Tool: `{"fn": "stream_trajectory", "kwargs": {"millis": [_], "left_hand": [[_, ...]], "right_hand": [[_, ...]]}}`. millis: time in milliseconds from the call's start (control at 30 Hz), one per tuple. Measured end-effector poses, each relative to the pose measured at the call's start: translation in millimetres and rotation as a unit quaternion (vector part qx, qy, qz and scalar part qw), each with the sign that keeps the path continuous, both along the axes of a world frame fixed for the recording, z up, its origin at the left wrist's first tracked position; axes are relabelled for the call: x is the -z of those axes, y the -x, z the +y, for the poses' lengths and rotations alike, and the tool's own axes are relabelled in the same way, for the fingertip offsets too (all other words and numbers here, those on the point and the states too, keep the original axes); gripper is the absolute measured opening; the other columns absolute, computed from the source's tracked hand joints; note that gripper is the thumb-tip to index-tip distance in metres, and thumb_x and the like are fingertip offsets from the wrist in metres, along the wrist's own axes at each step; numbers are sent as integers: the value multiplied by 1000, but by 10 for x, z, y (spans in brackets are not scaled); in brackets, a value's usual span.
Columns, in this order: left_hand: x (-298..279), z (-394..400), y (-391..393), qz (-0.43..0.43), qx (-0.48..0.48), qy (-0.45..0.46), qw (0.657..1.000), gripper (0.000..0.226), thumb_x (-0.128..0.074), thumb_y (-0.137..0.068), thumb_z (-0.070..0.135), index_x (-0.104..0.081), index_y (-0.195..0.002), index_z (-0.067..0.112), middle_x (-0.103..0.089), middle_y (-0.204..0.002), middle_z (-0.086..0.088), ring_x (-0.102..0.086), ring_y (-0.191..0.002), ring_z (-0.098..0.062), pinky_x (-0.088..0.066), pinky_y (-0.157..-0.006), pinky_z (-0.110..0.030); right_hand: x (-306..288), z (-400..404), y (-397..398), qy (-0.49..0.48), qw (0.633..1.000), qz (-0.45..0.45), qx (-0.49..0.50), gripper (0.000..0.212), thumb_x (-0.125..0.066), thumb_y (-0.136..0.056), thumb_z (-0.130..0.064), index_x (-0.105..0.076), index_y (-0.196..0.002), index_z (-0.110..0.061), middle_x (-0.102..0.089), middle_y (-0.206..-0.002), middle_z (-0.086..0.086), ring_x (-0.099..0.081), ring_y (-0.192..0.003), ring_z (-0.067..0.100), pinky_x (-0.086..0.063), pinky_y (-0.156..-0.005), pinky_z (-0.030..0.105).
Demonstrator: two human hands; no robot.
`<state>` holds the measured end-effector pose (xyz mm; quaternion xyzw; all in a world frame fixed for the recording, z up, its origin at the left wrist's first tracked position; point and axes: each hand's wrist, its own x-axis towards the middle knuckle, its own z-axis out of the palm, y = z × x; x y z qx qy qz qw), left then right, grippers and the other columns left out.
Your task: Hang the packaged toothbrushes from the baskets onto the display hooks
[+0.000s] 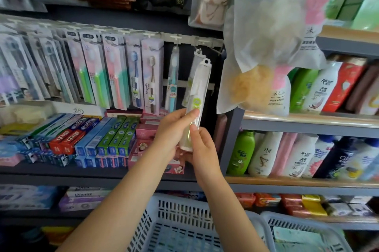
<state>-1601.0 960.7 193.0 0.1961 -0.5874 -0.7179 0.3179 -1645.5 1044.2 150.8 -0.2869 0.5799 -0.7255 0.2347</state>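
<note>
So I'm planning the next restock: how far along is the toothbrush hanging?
Done: the hook rail is mostly filled with packs. In hand: both hands, left and right, hold a white-green toothbrush pack, not yet hooked. Left: the near basket looks empty, the right basket still holds something.

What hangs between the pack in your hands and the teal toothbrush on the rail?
Head view: one matching white pack hangs between the held pack and the teal toothbrush.

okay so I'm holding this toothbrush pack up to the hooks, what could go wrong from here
1. Both the left hand and right hand have their grip at the bottom of the toothbrush pack, so its hang hole at the top may wobble and miss the hook.
2. An identical pack hangs right behind; nudging it could knock it off.
3. The hanging loofah bag crowds the right side and could snag.
</note>
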Motion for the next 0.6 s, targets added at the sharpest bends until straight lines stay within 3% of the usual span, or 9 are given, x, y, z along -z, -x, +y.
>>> {"fn": "stream_trajectory", "kwargs": {"millis": [100, 167, 233, 467, 600], "left_hand": [[-128, 11, 59, 3, 1, 17, 1000, 12, -74, -89, 34, -78, -97, 26, -77, -89, -8, -73, -78, -20, -59, -67, -37], [-202, 14, 62, 4, -3, 20, 1000, 15, -72, -91, 35, -76, -100, 24, -74, -78, -4, -70, -64, -19, -53, -48, -31], [-242, 2, 72, 5, -10, 21, 1000, 16, -71, -92, 35, -76, -100, 22, -69, -71, -1, -65, -56, -18, -45, -39, -25], [-313, -56, 125, 3, -34, 25, 999, 20, -73, -91, 36, -77, -98, 18, -69, -71, 2, -65, -61, -17, -42, -39, -21], [-352, -69, 180, -15, -67, 32, 997, 16, -74, -89, 38, -77, -91, 22, -74, -79, -2, -68, -69, -18, -47, -51, -25]], "right_hand": [[-164, -13, 51, 21, 999, 18, 20, 35, -48, -105, -46, -52, -93, -13, -55, -78, 14, -49, -55, 27, -37, -42, 28], [-263, -27, 67, 33, 999, 22, 18, 34, -45, -107, -43, -50, -95, -11, -54, -70, 10, -46, -47, 21, -33, -39, 25], [-329, -61, 78, 37, 999, 22, 19, 36, -44, -107, -42, -49, -98, -7, -53, -66, 8, -44, -44, 20, -30, -38, 24], [-431, -153, 87, 32, 999, -9, 34, 37, -47, -105, -45, -51, -102, -9, -55, -66, 7, -43, -43, 17, -30, -37, 23], [-441, -193, 130, 32, 998, -28, 44, 41, -48, -105, -45, -55, -110, -5, -59, -68, 8, -47, -44, 17, -34, -39, 24]]}}
